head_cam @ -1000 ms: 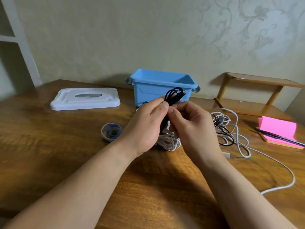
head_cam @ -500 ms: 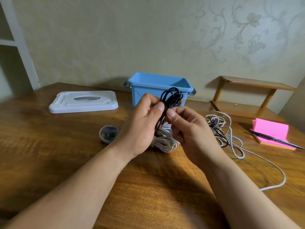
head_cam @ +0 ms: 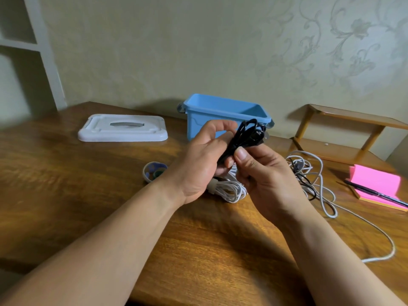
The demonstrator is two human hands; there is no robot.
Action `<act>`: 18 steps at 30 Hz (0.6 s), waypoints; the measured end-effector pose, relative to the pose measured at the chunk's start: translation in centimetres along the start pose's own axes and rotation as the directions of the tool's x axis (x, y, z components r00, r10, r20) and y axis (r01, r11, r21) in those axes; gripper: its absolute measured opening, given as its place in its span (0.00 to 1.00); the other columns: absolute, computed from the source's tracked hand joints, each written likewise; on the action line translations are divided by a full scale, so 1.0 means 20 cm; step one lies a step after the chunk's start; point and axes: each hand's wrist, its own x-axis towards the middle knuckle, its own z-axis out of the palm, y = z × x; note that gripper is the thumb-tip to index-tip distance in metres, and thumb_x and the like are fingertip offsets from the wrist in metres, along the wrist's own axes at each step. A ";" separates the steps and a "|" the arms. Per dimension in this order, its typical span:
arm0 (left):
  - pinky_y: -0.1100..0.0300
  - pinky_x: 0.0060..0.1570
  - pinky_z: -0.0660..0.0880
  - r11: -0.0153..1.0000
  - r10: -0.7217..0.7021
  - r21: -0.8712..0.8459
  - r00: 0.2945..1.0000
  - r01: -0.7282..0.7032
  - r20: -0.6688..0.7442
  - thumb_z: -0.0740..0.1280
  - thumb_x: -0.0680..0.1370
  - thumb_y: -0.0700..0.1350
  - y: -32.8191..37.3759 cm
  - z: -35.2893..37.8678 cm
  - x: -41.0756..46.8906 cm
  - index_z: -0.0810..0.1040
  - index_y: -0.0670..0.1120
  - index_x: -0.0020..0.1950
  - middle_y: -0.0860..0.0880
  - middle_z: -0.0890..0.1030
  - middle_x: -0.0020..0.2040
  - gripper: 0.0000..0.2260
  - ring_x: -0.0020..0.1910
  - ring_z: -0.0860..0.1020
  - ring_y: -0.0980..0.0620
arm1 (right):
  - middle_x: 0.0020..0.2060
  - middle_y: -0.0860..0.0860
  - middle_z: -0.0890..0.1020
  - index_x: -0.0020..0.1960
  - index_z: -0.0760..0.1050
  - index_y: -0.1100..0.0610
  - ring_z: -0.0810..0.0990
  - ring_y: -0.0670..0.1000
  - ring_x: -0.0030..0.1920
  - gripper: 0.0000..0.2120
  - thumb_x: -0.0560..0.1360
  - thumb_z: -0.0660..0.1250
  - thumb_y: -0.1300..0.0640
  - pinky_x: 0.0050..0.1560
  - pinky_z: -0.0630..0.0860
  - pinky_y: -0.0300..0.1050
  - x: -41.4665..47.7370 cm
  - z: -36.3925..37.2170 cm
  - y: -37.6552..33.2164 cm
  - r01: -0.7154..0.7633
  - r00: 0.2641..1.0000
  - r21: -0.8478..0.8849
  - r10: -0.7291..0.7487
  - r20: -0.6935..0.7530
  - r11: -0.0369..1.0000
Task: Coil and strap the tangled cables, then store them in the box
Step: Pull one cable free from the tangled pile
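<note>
Black cable (head_cam: 245, 138): coiled; we hold it up above the surface (head_cam: 88, 195), in front of the open blue box (head_cam: 198, 120).
Left grip (head_cam: 198, 164): curled round the coil's lower part.
Right grip (head_cam: 265, 180): thumb and fingers pinched on the coil's middle.
White cable (head_cam: 229, 189): coiled, on the surface below our hands.
Tangle (head_cam: 309, 171): loose white and black cables, just right of our hands.
Lid (head_cam: 122, 128): flat on the surface, left of the box.

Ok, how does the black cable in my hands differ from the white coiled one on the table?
The black cable is held up by the left hand and right hand; the white coil lies on the table. The white coil has a pale band round it; any strap on the black cable is hidden in the grip. Both are gathered into loops.
</note>
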 end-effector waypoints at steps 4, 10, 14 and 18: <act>0.65 0.28 0.68 0.998 -0.048 0.032 0.998 0.049 -0.037 0.59 0.89 0.44 0.00 0.02 0.00 0.73 0.46 0.66 0.49 0.76 0.40 0.07 0.33 0.74 0.59 | 0.35 0.55 0.82 0.51 0.79 0.65 0.79 0.44 0.30 0.08 0.79 0.67 0.60 0.33 0.71 0.33 0.00 0.01 0.00 0.032 0.996 -0.078 -0.039 -0.085 0.996; 0.57 0.28 0.74 0.991 -0.073 0.104 0.994 0.081 -0.081 0.58 0.90 0.50 0.00 0.04 0.00 0.73 0.45 0.63 0.44 0.80 0.41 0.10 0.31 0.78 0.50 | 0.34 0.61 0.78 0.52 0.78 0.67 0.78 0.53 0.30 0.09 0.85 0.65 0.60 0.36 0.75 0.37 0.00 0.01 0.04 0.073 0.983 -0.232 -0.109 -0.149 0.970; 0.47 0.55 0.83 0.916 0.084 0.398 0.995 -0.052 -0.063 0.61 0.88 0.53 -0.03 0.01 0.00 0.73 0.52 0.64 0.51 0.82 0.57 0.08 0.54 0.83 0.55 | 0.32 0.43 0.80 0.56 0.81 0.63 0.75 0.41 0.30 0.07 0.84 0.66 0.60 0.33 0.73 0.34 0.02 -0.02 0.05 0.037 0.953 -0.226 -0.103 -0.285 0.973; 0.54 0.59 0.79 0.681 0.228 0.696 0.969 -0.227 0.092 0.68 0.84 0.44 -0.08 0.05 -0.04 0.70 0.51 0.69 0.55 0.78 0.63 0.15 0.59 0.78 0.60 | 0.45 0.59 0.88 0.54 0.85 0.60 0.81 0.61 0.43 0.10 0.82 0.72 0.53 0.46 0.76 0.56 0.02 -0.04 0.06 -0.015 0.942 -0.172 -0.044 -0.333 0.985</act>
